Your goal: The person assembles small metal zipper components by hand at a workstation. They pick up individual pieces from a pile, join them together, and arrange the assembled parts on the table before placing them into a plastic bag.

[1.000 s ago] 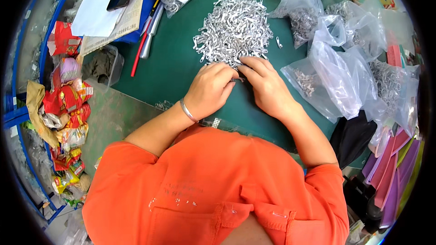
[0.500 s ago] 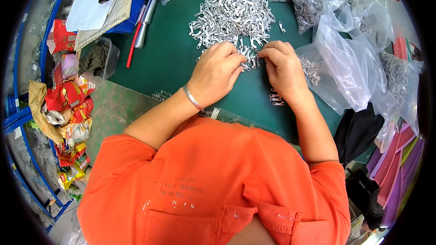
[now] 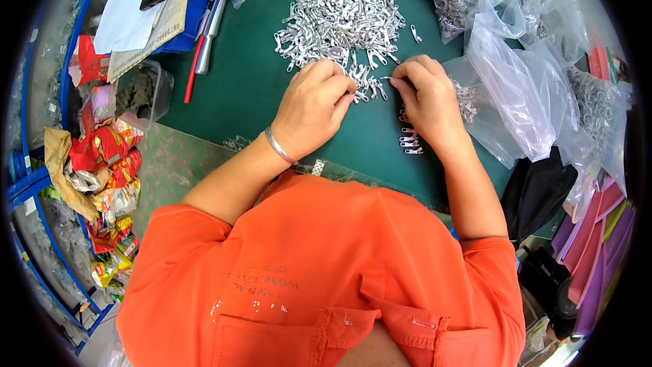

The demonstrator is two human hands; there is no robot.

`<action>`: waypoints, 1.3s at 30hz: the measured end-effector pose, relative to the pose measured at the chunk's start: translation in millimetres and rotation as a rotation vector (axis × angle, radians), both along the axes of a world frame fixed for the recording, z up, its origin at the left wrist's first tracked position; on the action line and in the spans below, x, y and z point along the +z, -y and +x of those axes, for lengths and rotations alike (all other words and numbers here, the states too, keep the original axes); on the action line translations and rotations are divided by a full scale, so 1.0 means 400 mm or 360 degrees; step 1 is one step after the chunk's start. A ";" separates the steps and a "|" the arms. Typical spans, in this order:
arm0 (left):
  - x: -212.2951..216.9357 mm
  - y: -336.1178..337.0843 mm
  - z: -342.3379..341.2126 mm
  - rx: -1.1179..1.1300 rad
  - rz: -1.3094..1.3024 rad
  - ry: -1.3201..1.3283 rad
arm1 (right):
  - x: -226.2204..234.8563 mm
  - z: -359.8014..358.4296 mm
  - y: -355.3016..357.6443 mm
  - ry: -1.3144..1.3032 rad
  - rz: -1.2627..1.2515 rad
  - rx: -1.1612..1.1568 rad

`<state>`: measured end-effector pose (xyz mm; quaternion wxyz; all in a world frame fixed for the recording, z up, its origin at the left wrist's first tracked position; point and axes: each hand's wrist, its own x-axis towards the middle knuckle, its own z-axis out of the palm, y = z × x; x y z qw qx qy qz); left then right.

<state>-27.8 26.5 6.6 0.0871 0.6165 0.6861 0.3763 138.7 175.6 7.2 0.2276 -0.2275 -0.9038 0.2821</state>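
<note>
A heap of small silver metal pieces [image 3: 339,13], each long with a looped end, lies on the green table. A few loose ones [image 3: 370,87] trail from its near edge between my hands. My left hand [image 3: 316,98], with a metal bangle at the wrist, is closed at the left of these; its fingertips are bent in, and what they hold is hidden. In my right hand [image 3: 428,98] a small silver metal piece [image 3: 386,78] is pinched between thumb and finger, pointing left. Under the right hand's near side lies a short row of the same pieces [image 3: 410,141].
Clear plastic bags [image 3: 502,81] of metal parts crowd the right side, beside a black cloth item [image 3: 536,190]. One loose piece [image 3: 415,34] lies right of the heap. Pens [image 3: 210,34], papers [image 3: 129,20] and a clear plastic box [image 3: 161,92] are at left, near snack packets [image 3: 109,146].
My right hand has drawn slightly away from the loose pieces, and a silver piece now shows at its fingertips. The left hand stays by the heap's near edge. The whole view has shifted slightly.
</note>
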 end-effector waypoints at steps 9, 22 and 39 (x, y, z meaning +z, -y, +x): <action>0.030 -0.028 0.042 0.0038 -0.0055 0.1019 | 0.046 0.039 0.023 -0.0459 0.0410 0.0296; 0.037 -0.019 0.057 -0.0180 0.0111 0.0866 | 0.017 0.052 0.073 -0.0776 0.0060 0.0072; 0.028 -0.015 0.020 0.0054 0.0212 0.0613 | 0.071 0.136 0.017 0.0087 -0.0803 -0.0456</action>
